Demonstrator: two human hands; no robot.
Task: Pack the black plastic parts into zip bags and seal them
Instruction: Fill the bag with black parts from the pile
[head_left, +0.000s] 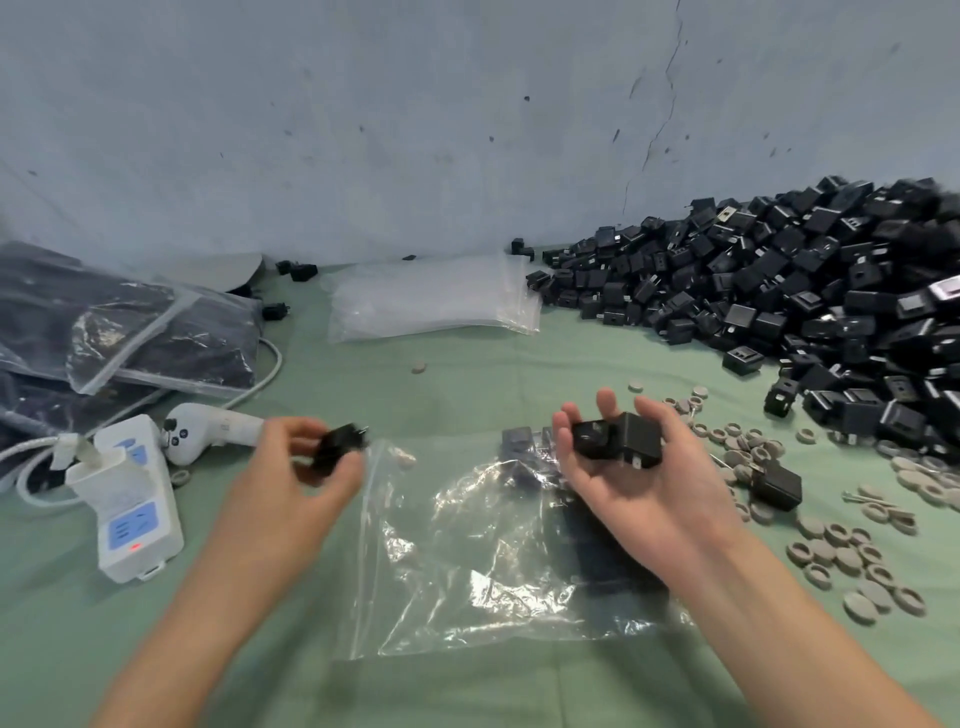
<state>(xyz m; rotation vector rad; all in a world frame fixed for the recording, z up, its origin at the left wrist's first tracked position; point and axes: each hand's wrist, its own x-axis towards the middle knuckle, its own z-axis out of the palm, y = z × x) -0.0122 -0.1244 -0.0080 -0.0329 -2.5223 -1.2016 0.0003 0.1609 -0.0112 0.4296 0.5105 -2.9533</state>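
Observation:
A clear zip bag (498, 561) lies crumpled on the green table in front of me, with a few black parts (519, 457) showing through it near its far right side. My left hand (291, 478) pinches one black plastic part (340, 447) just left of the bag's upper corner. My right hand (639, 478) is palm up above the bag's right side, its fingers curled round two black parts (618, 439). A large heap of black parts (810, 306) fills the back right of the table.
A stack of empty zip bags (431, 301) lies at the back centre. Filled bags (119, 332) sit at the far left. A white power strip (132, 499) with cable and a white handheld controller (208, 431) lie at the left. Several grey round caps (852, 556) are scattered at the right.

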